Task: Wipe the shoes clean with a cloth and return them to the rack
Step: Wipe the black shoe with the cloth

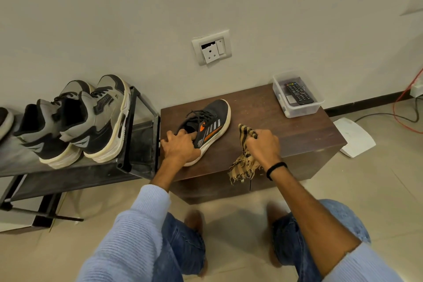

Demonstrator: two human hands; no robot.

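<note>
On the brown cabinet [286, 126] at mid frame, the left hand [180, 146] curls round the heel of the black sneaker [206, 128], the right hand [263, 144] squeezes the striped cloth [243, 162] beside it, and a hard rub might push the black sneaker off the near edge.

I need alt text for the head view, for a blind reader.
A person's left hand grips the heel of a dark sneaker on a cabinet, while the right hand holds a striped cloth. Grey sneakers stand on a rack beside it.
</note>
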